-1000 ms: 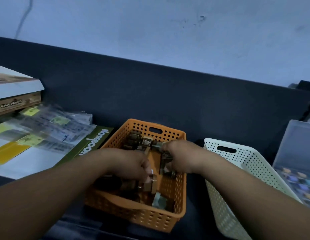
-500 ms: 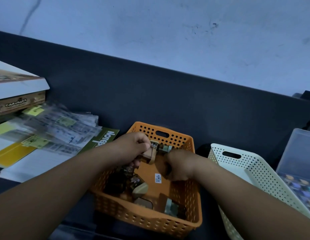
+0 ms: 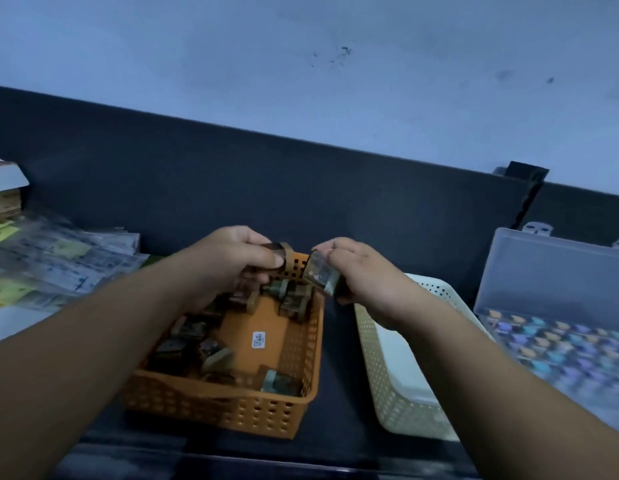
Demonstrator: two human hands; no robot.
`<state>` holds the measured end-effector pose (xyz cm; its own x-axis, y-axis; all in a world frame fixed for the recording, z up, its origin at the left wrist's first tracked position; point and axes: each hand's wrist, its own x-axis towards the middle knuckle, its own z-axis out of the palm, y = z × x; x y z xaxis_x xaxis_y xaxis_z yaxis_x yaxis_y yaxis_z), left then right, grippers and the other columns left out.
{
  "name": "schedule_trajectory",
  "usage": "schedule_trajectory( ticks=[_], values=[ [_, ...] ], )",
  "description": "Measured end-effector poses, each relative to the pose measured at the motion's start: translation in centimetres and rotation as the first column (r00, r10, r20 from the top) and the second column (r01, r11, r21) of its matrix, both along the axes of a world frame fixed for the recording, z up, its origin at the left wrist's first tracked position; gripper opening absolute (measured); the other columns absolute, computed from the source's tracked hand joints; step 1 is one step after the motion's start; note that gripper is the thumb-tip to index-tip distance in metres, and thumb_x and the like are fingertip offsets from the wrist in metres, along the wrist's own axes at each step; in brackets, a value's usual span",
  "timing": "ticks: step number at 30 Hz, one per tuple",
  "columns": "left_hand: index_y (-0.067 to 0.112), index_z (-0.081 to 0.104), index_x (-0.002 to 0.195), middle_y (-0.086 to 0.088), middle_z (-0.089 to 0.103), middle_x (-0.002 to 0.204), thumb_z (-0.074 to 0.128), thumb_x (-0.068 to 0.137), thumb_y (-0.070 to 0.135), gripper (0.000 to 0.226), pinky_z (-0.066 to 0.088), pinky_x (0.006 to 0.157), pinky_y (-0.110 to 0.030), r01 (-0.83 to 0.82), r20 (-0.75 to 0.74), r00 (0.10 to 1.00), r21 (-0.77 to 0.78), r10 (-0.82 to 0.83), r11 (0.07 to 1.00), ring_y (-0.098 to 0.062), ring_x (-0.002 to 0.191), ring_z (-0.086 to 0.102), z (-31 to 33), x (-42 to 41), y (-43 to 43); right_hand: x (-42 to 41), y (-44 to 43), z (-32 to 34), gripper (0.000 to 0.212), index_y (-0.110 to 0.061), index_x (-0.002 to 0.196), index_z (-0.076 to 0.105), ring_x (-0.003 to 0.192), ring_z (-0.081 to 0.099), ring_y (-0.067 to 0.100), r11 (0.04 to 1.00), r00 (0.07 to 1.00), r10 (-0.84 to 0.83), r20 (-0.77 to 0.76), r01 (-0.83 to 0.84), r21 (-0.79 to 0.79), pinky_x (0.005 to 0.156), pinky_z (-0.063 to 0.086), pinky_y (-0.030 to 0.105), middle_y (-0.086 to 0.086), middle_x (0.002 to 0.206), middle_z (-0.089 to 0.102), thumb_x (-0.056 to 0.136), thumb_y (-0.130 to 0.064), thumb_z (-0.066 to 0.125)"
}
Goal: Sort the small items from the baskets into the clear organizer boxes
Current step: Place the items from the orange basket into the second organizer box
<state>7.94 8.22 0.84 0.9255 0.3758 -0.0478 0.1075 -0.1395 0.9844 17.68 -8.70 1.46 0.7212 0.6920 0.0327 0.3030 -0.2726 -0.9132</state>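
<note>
An orange perforated basket (image 3: 294, 362) sits in front of me with several small clear-cased items (image 3: 211, 351) lying in it. My left hand (image 3: 228, 261) is raised over the basket's far end, closed around a few of these small items (image 3: 276, 249). My right hand (image 3: 360, 271) hovers above the basket's right rim and grips another small clear-cased item (image 3: 320, 273). A white perforated basket (image 3: 387, 375) stands to the right. Beyond it lies a clear organizer box (image 3: 557, 282), lid up, its compartments filled with small coloured pieces.
Stacked papers and plastic-sleeved sheets (image 3: 58, 261) cover the left side, with boxes (image 3: 3, 188) at the far left edge. A dark padded panel (image 3: 301, 188) runs behind everything, below a pale wall.
Both hands have risen out of the orange basket, each carrying small items. The view has shifted left, so the baskets and organizer box sit further into frame.
</note>
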Motion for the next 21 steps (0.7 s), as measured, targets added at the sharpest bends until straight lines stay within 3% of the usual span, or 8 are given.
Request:
schedule_trajectory(
  ticks=[4,8,11,15,21],
  values=[
    [0.013,0.055,0.096,-0.010,0.061,0.077,0.055,0.091,0.013,0.005,0.048,0.058,-0.027,0.035,0.062,0.998,-0.114,-0.028,0.993,-0.017,0.061,0.057,1.6,2.0,-6.6,0.4,-6.2,0.7,0.020,-0.016,0.106,0.055,0.055,0.061,0.018,0.979,0.983,-0.119,-0.139,0.139,0.147,0.051,0.036,0.025,0.005,0.086,0.064,0.099,-0.031,0.045],
    [0.021,0.063,0.112,-0.009,0.063,0.077,0.040,0.095,0.025,0.029,0.040,0.058,-0.026,0.110,0.060,0.993,-0.159,-0.102,0.981,-0.016,0.059,0.050,1.5,4.3,-14.9,0.9,-14.2,0.7,0.024,-0.017,0.100,0.058,0.051,0.056,0.016,0.939,0.936,-0.176,-0.305,0.253,0.235,0.049,0.032,0.024,0.003,0.077,0.063,0.101,-0.034,0.041],
    [0.013,0.063,0.113,-0.010,0.066,0.076,0.040,0.095,0.034,0.036,0.039,0.057,-0.025,0.182,0.019,0.983,-0.228,-0.182,0.957,-0.015,0.058,0.052,1.0,5.5,-22.0,0.9,-21.3,0.2,0.009,-0.018,0.103,0.057,0.054,0.053,0.015,0.916,0.903,-0.186,-0.387,0.302,0.265,0.051,0.032,0.024,0.004,0.080,0.061,0.098,-0.020,0.050],
    [0.018,0.063,0.092,-0.010,0.068,0.076,0.042,0.093,0.033,0.026,0.037,0.052,-0.024,0.282,0.041,0.959,-0.281,-0.282,0.918,-0.015,0.057,0.051,0.5,6.8,-31.8,0.9,-31.4,-1.1,0.034,-0.016,0.107,0.054,0.060,0.053,0.017,0.891,0.903,-0.217,-0.371,0.339,0.303,0.049,0.039,0.022,0.010,0.087,0.059,0.085,0.009,0.050],
    [0.016,0.060,0.093,-0.006,0.064,0.078,0.049,0.091,0.020,0.012,0.046,0.049,-0.021,0.398,0.100,0.916,-0.361,-0.389,0.843,-0.015,0.055,0.062,-0.9,8.5,-43.9,0.6,-43.4,-3.0,0.031,-0.014,0.108,0.050,0.062,0.060,0.019,0.841,0.860,-0.338,-0.383,0.458,0.287,0.056,0.050,0.026,0.010,0.089,0.061,0.087,0.009,0.054]
  ],
)
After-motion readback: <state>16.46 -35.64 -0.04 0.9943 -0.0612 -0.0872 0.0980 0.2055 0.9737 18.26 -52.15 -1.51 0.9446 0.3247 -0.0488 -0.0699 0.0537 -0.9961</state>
